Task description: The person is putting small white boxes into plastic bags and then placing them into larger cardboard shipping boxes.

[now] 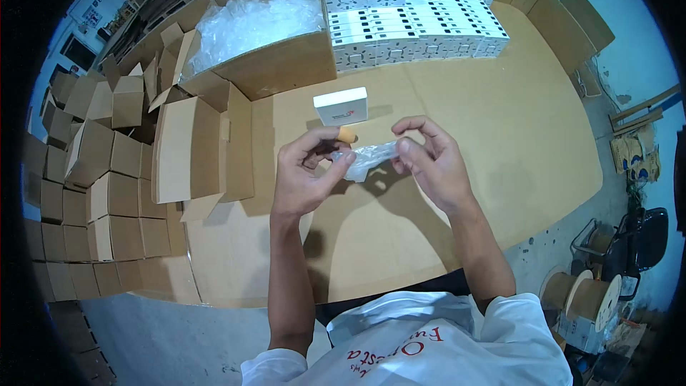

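Observation:
A crumpled clear plastic bag (366,160) is stretched between my two hands above the cardboard-covered table. My left hand (309,168) pinches one end of it between thumb and fingers; an orange finger cot (346,134) covers a fingertip there. At the other end, my right hand (430,162) grips the plastic with thumb and forefinger. What may be inside the bag cannot be made out. Just beyond my hands a small white box (341,106) stands on the table, apart from both of them.
Stacked white boxes (421,21) fill the back of the table. A large carton (279,64) of clear plastic bags stands at the back left, with an open cardboard box (189,150) nearer me. Many cartons (118,196) are piled left. Cable spools (593,293) sit on the floor right.

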Available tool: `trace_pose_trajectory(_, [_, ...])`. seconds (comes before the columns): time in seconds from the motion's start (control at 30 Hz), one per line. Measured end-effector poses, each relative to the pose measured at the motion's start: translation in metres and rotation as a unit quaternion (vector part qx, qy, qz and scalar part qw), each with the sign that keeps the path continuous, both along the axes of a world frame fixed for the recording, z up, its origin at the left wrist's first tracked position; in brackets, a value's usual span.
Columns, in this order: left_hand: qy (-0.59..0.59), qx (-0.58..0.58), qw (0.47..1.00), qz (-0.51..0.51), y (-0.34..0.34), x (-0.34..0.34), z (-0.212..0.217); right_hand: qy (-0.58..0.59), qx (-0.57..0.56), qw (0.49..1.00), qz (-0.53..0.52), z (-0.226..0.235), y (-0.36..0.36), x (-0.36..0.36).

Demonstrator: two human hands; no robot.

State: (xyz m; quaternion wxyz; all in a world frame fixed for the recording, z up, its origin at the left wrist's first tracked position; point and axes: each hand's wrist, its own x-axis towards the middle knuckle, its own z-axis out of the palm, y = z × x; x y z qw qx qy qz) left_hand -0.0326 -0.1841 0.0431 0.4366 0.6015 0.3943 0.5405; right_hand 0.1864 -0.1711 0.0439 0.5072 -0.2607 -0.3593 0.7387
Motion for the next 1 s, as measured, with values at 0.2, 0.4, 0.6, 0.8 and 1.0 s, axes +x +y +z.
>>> trace_pose_trajectory(0.2, [-0.113,-0.072,0.990,-0.041,-0.011,0.023,0.006,-0.246,0.226,0.942,-0.015,0.002,-0.017,0.013])
trace_pose_trajectory(0.4, [-0.363,-0.179,0.914,-0.043,-0.038,0.040,-0.019,-0.234,0.142,0.962,-0.019,-0.006,-0.022,0.015])
trace_pose_trajectory(0.6, [-0.195,-0.207,0.957,-0.053,-0.041,0.022,-0.013,-0.238,0.132,0.962,-0.030,-0.003,-0.019,0.007])
trace_pose_trajectory(0.8, [-0.175,-0.190,0.964,-0.070,-0.034,-0.009,-0.029,-0.293,0.204,0.934,0.025,-0.022,-0.002,0.004])
trace_pose_trajectory(1.0, [-0.088,-0.193,0.973,-0.094,-0.017,-0.032,-0.048,-0.377,0.152,0.910,0.084,-0.056,0.014,-0.005])
